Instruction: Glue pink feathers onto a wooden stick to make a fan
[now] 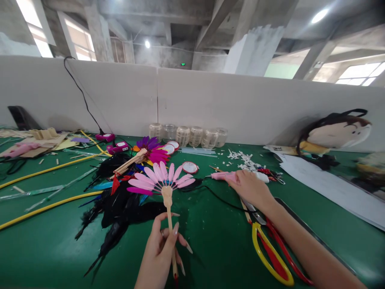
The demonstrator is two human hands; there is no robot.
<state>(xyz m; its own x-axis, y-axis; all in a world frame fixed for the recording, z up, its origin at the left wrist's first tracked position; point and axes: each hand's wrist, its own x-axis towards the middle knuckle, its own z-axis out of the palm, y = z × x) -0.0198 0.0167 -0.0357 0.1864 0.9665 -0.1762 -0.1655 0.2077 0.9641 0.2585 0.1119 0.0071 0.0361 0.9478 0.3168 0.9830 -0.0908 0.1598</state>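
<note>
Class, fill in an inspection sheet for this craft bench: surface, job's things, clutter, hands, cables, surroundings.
Surface: green table, feather-strewn.
Job's things: pink feather fan; pink tool.
Clutter: black feathers, scissors, paper scraps, jars.
Hands: left hand grips the fan's stick; right hand lies on the pink tool, grip unclear.
Cables: black cable leads from the tool.
Surroundings: white partition, plush toy.

no legible text, labels or numbers anywhere
</note>
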